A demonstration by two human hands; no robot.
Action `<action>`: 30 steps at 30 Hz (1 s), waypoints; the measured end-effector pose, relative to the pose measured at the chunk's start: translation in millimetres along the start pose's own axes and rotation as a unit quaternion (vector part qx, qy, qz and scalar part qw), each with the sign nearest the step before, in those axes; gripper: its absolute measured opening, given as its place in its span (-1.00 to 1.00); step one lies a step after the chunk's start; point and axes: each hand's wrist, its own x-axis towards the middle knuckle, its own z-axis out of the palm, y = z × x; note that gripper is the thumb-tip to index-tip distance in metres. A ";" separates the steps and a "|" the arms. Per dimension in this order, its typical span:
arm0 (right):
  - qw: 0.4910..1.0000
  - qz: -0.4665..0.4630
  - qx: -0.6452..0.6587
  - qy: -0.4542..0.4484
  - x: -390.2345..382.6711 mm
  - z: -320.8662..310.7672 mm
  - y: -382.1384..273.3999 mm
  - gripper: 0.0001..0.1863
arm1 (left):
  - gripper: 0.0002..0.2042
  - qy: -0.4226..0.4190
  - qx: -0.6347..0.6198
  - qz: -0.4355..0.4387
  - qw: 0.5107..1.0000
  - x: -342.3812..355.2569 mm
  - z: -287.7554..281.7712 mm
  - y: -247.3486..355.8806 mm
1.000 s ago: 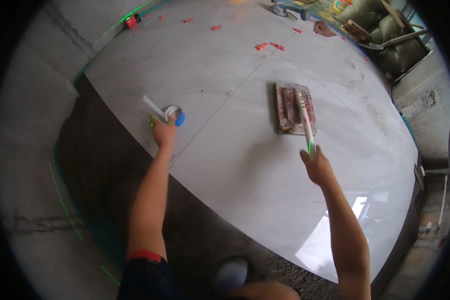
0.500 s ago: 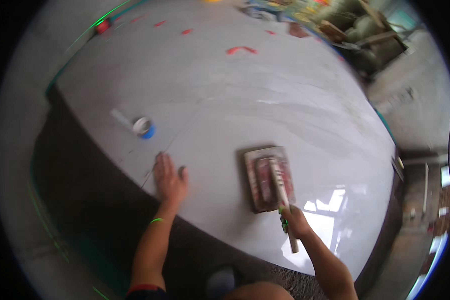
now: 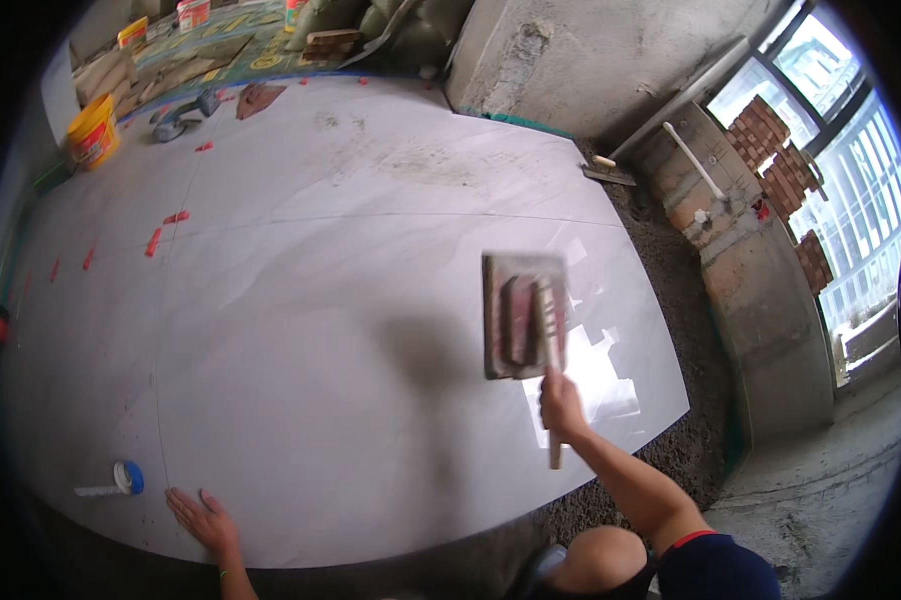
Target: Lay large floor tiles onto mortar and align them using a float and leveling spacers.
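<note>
A flat, boxy tool [image 3: 524,318] is held up by its long, pale handle over a big grey tile [image 3: 301,400]. On its rectangle board, a worn red block is seen. The tile is laid flat. Thin dark lines are seen along its left and far edges, and bright light is mirrored on its shiny top.

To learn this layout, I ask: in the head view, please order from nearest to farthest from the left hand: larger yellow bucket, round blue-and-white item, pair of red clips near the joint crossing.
1. Round blue-and-white item: just left of the left hand.
2. Pair of red clips: well ahead, slightly left.
3. Larger yellow bucket: farthest ahead, also left.
</note>
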 end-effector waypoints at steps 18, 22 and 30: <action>0.991 0.123 0.041 0.022 186.0 -90.0 23.4 -0.36 | -0.07 -0.234 -0.153 0.349 0.895 1.4 -48.2 446.6; 0.987 0.133 0.068 -0.054 204.6 -135.1 -26.3 -0.42 | -0.06 -0.183 -0.166 0.448 0.859 17.9 -54.1 607.6; 0.994 0.096 -0.037 0.042 251.8 -101.7 16.6 -0.32 | -0.03 -0.141 -0.170 0.495 0.841 102.1 -26.2 777.4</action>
